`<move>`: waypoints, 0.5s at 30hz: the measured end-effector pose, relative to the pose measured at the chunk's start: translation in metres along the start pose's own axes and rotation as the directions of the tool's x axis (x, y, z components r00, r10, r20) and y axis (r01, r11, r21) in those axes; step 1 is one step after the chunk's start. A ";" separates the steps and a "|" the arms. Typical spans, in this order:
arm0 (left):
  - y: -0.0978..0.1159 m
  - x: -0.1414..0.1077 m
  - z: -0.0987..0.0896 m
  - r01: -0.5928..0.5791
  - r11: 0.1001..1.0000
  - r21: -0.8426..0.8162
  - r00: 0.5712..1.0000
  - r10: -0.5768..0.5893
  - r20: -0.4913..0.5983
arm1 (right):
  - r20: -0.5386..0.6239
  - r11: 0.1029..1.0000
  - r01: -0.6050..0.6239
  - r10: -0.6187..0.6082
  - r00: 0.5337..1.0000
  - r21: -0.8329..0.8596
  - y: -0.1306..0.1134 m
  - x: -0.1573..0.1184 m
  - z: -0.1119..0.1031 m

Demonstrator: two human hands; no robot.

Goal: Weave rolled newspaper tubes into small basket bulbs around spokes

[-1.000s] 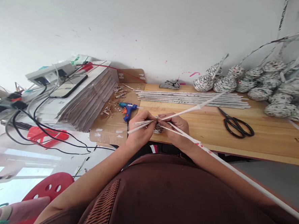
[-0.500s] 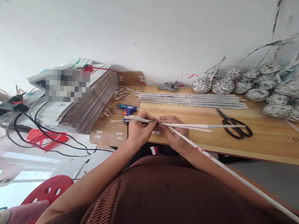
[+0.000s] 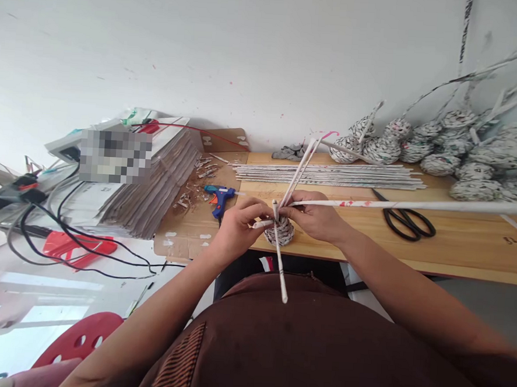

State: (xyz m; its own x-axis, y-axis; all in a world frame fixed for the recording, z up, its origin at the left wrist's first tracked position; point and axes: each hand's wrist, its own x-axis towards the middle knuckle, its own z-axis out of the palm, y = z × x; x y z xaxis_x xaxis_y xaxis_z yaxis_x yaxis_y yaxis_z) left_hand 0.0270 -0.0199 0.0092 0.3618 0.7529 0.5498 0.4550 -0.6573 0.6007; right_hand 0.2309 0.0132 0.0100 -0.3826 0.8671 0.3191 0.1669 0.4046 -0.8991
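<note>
A small woven newspaper piece (image 3: pixel 280 232) sits at the table's front edge, between my two hands. Several rolled paper tubes stick out from its top: one points toward me, others lean toward the wall. My left hand (image 3: pixel 243 224) is closed at its left side, fingers pinching a short tube end (image 3: pixel 263 223). My right hand (image 3: pixel 316 216) pinches a long white paper tube (image 3: pixel 384 205) close to the weave; this tube runs off to the right, passing over the scissors. The fingertips partly hide the top of the weave.
Black scissors (image 3: pixel 408 222) lie on the right. Rolled paper tubes (image 3: pixel 330 174) lie along the back, with woven gourd shapes (image 3: pixel 384 146) against the wall. A blue glue gun (image 3: pixel 219 198), paper stack (image 3: pixel 154 181) and black cables (image 3: pixel 64 216) are on the left.
The tubes that lay sideways across my hands now fan toward the wall and toward me. The long tube has swung from my right forearm to nearly level rightward. More of the weave shows.
</note>
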 end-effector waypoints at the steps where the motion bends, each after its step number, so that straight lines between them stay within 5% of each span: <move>1: -0.002 0.000 0.001 -0.016 1.000 -0.003 1.000 0.016 0.017 | 0.002 1.000 -0.001 0.001 1.000 -0.007 0.001 0.000 0.000; 8: -0.001 -0.009 0.015 0.044 0.998 -0.038 0.990 -0.049 -0.132 | -0.062 0.987 0.083 -0.092 0.994 -0.135 0.000 -0.004 0.005; 15: 0.007 -0.012 0.023 0.283 0.946 -0.158 0.929 -0.311 -0.202 | -0.183 0.986 0.122 -0.142 0.973 -0.116 0.005 -0.012 0.017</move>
State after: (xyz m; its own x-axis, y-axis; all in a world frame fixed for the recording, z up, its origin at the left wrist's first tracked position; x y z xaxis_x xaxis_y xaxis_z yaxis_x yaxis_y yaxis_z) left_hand 0.0442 -0.0328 -0.0064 0.0296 0.8971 0.4409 0.4047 -0.4141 0.8153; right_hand 0.2212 -0.0002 -0.0034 -0.2292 0.8395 0.4927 0.2235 0.5380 -0.8128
